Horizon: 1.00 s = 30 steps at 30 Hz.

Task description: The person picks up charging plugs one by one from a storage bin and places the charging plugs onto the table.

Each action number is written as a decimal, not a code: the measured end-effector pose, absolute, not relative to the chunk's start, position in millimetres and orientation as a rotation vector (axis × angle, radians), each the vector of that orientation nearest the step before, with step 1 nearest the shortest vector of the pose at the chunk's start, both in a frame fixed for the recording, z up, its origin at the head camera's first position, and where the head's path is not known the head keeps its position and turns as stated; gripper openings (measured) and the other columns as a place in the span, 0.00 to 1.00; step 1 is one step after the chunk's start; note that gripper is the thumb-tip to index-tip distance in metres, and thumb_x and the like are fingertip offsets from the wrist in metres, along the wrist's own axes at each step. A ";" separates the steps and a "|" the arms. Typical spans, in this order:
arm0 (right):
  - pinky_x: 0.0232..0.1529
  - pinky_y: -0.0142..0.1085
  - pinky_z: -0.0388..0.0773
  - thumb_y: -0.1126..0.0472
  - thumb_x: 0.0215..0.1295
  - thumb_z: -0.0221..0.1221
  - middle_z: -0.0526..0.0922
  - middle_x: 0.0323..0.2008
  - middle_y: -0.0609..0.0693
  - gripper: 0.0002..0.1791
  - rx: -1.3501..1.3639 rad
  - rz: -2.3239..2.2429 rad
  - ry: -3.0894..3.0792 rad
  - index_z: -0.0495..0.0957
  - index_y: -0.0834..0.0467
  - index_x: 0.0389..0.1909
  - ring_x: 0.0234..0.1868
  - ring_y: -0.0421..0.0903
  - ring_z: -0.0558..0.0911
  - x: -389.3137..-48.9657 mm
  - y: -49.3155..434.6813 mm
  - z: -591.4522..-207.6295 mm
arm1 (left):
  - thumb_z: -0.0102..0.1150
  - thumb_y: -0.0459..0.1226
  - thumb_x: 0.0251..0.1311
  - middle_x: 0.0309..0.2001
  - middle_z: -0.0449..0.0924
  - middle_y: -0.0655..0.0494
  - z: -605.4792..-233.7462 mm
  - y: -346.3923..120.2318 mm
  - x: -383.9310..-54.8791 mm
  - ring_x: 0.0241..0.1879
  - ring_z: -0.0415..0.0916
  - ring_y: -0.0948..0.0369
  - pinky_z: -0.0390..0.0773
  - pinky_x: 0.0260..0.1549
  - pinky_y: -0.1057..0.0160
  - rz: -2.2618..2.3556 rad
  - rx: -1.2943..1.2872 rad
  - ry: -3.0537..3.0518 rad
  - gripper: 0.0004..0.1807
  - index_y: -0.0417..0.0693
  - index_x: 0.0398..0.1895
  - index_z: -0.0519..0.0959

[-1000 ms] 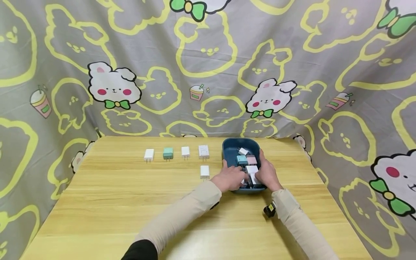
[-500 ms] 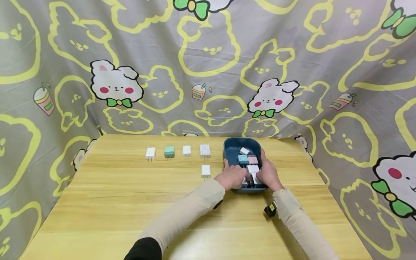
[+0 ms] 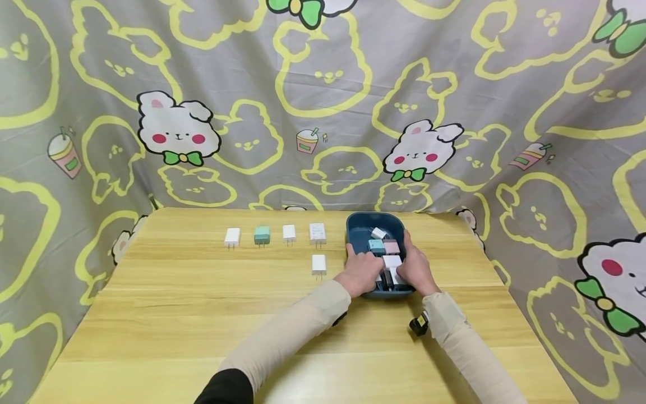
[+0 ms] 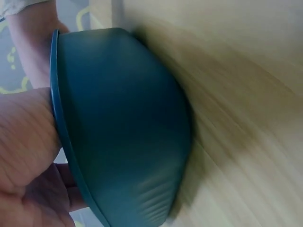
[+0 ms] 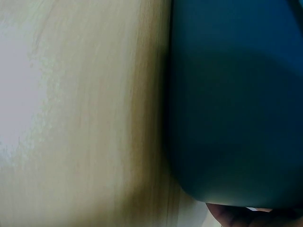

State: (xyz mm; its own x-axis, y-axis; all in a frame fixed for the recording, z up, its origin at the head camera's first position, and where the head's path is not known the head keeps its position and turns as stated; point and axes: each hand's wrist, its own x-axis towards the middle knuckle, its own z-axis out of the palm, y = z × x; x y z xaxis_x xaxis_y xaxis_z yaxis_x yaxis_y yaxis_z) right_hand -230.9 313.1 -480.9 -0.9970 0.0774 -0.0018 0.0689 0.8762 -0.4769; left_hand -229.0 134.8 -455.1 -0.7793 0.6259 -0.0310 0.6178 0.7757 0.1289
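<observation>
Relative to the frame half a second earlier, the main change is at the left hand [image 3: 359, 274]: its index finger, then extended down among the plugs, is now drawn back toward the knuckles, and more of the black plug [image 3: 387, 279] is exposed. The right hand [image 3: 419, 270] remains at the right side of the bin [image 3: 360, 229], with fingers along the outside and thumb inside, gripping the wall. The left hand lies across the opposite rim, with its thumb at that rim and its other fingers bent inside; the fingertips are hidden, so whether they pinch a plug cannot be told. The black plug lies in the near half of the bin, between the two hands and just right of the left knuckles. Beside it, two white plugs [image 3: 392, 261] lie close to the right thumb. Beyond both hands' grip, a teal plug [image 3: 375, 246] and a pink plug [image 3: 391, 246] sit side by side, with a small white plug [image 3: 378, 233] tilted behind them. The bin stands on the table [image 3: 202, 314]. Left of it, unchanged, is a row comprising a green plug [image 3: 262, 235] and three white ones, with a single plug [image 3: 318, 264] nearer the person, in front of the row's right end.
</observation>
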 end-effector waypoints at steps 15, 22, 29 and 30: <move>0.47 0.53 0.77 0.75 0.48 0.59 0.70 0.67 0.75 0.58 -0.139 0.758 -3.039 0.39 0.66 0.80 0.50 0.63 0.79 -229.4 313.9 -482.5 | 0.67 0.32 0.58 0.49 0.88 0.56 -437.5 118.1 -238.1 0.50 0.79 0.53 0.78 0.53 0.44 0.336 1.104 2.879 0.18 0.59 0.51 0.87; 0.50 0.55 0.77 0.75 0.47 0.60 0.72 0.65 0.76 0.58 -0.122 0.760 -3.026 0.41 0.67 0.80 0.51 0.65 0.79 -229.3 313.1 -484.8 | 0.67 0.31 0.58 0.49 0.88 0.55 -431.9 112.4 -239.7 0.48 0.76 0.53 0.81 0.47 0.53 0.398 1.145 2.844 0.21 0.57 0.54 0.85; 0.50 0.55 0.77 0.75 0.47 0.59 0.73 0.64 0.75 0.58 -0.104 0.748 -3.017 0.39 0.67 0.80 0.50 0.65 0.79 -231.3 314.0 -484.1 | 0.68 0.34 0.61 0.50 0.88 0.57 -427.2 105.8 -242.8 0.46 0.72 0.56 0.79 0.40 0.59 0.404 1.176 2.874 0.19 0.57 0.56 0.84; 0.49 0.55 0.77 0.75 0.47 0.58 0.72 0.65 0.75 0.58 -0.101 0.751 -3.016 0.39 0.67 0.80 0.50 0.64 0.79 -231.6 313.9 -483.6 | 0.68 0.35 0.61 0.50 0.88 0.58 -425.9 104.3 -243.0 0.47 0.71 0.56 0.79 0.39 0.59 0.407 1.176 2.880 0.19 0.58 0.56 0.83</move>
